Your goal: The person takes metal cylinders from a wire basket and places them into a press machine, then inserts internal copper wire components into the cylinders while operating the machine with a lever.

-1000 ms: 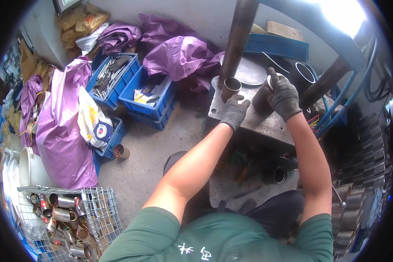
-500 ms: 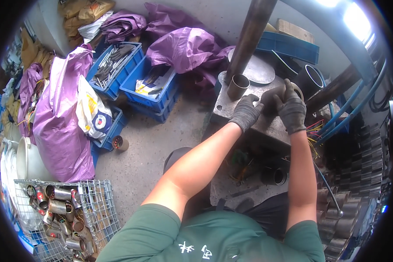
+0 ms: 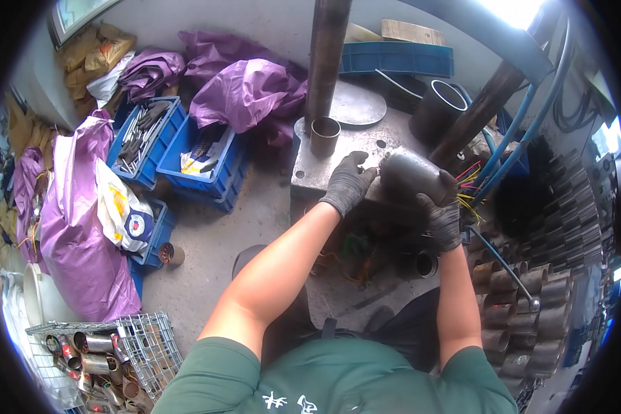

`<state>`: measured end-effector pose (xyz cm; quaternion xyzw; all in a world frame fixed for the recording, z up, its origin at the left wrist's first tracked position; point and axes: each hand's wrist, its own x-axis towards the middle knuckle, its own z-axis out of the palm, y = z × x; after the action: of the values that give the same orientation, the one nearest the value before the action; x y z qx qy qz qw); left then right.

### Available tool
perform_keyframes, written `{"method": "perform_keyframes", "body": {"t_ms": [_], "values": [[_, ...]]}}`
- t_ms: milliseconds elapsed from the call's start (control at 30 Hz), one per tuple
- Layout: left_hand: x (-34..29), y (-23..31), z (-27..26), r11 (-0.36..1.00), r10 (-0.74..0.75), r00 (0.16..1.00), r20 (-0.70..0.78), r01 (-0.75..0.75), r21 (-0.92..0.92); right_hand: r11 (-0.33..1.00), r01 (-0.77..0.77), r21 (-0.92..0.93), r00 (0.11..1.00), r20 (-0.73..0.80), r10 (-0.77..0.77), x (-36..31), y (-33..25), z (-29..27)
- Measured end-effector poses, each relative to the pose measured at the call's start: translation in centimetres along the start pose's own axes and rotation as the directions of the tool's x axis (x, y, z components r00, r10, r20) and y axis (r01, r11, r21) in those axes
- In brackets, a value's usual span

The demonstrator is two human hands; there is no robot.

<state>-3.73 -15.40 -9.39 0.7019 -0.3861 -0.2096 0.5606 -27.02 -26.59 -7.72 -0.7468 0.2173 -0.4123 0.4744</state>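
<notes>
A dark metal cylinder (image 3: pixel 412 174) lies tilted over the near edge of a steel machine table (image 3: pixel 365 146). My right hand (image 3: pixel 441 219), in a dark grey work glove, grips its right end. My left hand (image 3: pixel 349 185), gloved the same way, is just left of the cylinder. Its thumb and forefinger are spread, and I see nothing between them. Beyond that hand, a short metal tube (image 3: pixel 325 136) stands upright on the table beside a thick steel column (image 3: pixel 326 62). A round metal plate (image 3: pixel 357 105) rests farther back.
A wide dark tube (image 3: pixel 440 110) stands at the table's back right, near blue hoses (image 3: pixel 519 148). Stacked metal sleeves (image 3: pixel 524 310) line the right side. Blue crates (image 3: pixel 210 155) and purple sacks (image 3: pixel 83 228) lie left. A wire basket (image 3: pixel 148 345) holds several motor parts.
My right hand has drawn the cylinder nearer to me, turning it so its side shows. My left hand stays near the table's front edge. The whole view has shifted.
</notes>
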Motion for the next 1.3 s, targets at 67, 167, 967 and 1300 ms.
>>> {"method": "perform_keyframes", "body": {"t_ms": [67, 167, 967, 1300], "values": [[0.4, -1.0, 0.7, 0.996, 0.024, 0.998, 0.064, -0.019, -0.086, 0.957, -0.144, 0.251, 0.989, 0.008, 0.147, -0.1, 0.4, -1.3], [0.0, -0.3, 1.5, 0.96, 0.0, 0.978, 0.21, 0.059, -0.274, 0.932, -0.242, 0.27, 0.97, 0.042, 0.24, 0.5, 0.9, -3.2], [0.5, 1.0, -10.1, 0.916, -0.055, 0.994, -0.093, 0.013, -0.402, 0.77, -0.317, 0.554, 0.922, -0.009, 0.386, 1.4, 3.0, -3.7], [-1.5, 0.3, -9.4, 0.645, 0.275, 0.955, 0.109, -0.268, 0.715, 0.898, -0.134, 0.419, 0.843, -0.428, 0.326, 2.8, 3.0, 3.1]]}}
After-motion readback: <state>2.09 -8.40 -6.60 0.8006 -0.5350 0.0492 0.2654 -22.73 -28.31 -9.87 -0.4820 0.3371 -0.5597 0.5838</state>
